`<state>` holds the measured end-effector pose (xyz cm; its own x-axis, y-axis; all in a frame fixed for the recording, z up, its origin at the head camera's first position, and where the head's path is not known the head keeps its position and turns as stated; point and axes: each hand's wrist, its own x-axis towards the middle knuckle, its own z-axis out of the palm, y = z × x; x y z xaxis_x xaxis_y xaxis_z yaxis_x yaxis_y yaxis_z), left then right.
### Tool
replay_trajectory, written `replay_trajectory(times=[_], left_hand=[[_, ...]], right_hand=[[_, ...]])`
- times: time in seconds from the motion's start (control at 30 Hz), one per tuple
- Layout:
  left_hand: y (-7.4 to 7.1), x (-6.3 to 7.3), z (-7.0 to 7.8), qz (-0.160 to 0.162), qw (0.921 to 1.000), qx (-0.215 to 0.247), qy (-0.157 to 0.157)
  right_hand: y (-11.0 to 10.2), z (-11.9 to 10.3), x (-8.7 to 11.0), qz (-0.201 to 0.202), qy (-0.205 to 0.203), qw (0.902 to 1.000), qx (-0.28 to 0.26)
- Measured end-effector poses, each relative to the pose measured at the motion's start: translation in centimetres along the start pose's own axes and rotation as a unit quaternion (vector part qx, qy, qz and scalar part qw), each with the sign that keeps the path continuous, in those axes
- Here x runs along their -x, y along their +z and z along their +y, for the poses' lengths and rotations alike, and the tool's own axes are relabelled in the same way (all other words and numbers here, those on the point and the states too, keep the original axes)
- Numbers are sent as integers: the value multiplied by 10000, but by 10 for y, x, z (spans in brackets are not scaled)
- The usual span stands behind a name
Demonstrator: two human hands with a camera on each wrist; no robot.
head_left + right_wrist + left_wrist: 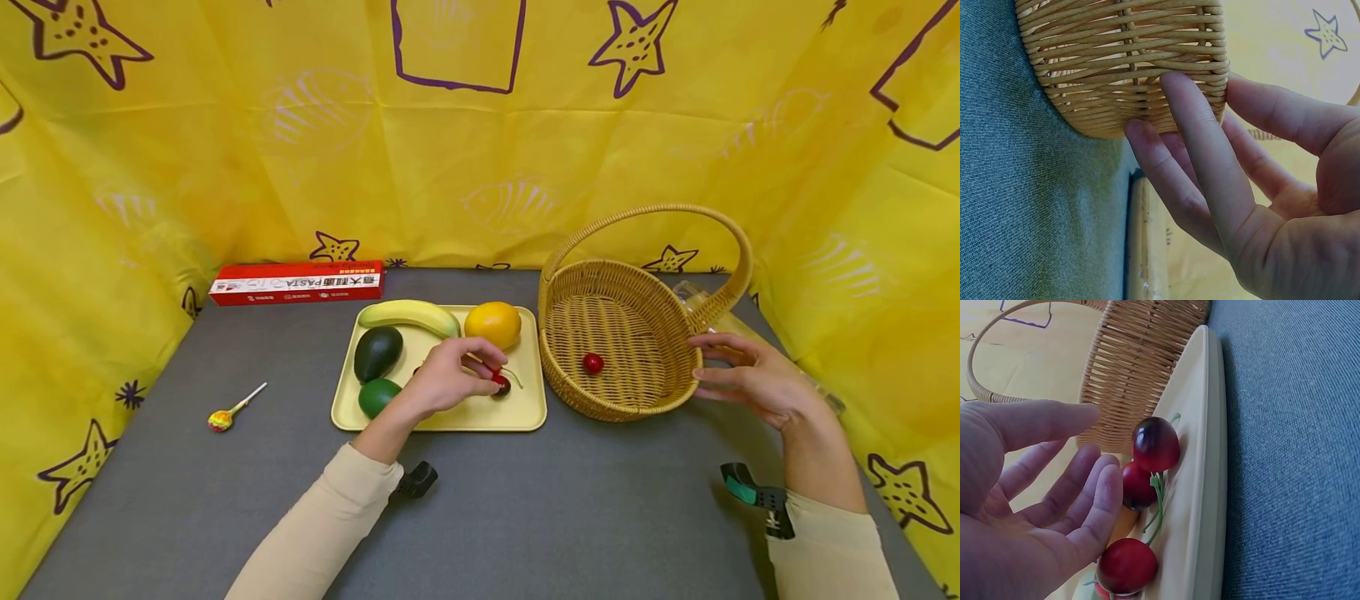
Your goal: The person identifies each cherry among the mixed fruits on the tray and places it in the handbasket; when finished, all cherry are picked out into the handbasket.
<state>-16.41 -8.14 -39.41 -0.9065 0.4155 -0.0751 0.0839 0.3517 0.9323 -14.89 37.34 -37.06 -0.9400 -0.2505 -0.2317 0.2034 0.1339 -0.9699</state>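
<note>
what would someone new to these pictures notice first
Probably the bright yellow starfish-printed cloth behind and beside the grey table. Next, the big-handled wicker basket on the table's right, with one red cherry lying inside and the right hand touching the basket's side. Left of the basket, the left hand is over the cream fruit tray, close to more cherries.

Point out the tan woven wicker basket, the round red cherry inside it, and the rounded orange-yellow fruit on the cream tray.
Tan woven wicker basket (pixel 617 327): head view, bare inside floor.
Round red cherry (pixel 593 363): head view, middle of its surface.
Rounded orange-yellow fruit (pixel 492 324): head view, middle of its skin.
</note>
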Motion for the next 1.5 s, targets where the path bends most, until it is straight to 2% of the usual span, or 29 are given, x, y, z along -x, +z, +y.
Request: replay_trajectory(times=[0.23, 0.73, 1.07, 1.5], left_hand=[[1, 1, 0, 1, 9999, -51, -105], [6, 2, 2, 199, 9978, -634, -82], [15, 3, 1, 291, 9922, -1215, 1], [23, 5, 2, 319, 9873, -1555, 56]], right_hand=[[1, -2, 0, 44, 9, 10000, 40], [0, -4, 0, 41, 19, 10000, 39], [1, -3, 0, 85, 6, 9997, 217], [0, -2, 0, 88, 22, 9997, 237]])
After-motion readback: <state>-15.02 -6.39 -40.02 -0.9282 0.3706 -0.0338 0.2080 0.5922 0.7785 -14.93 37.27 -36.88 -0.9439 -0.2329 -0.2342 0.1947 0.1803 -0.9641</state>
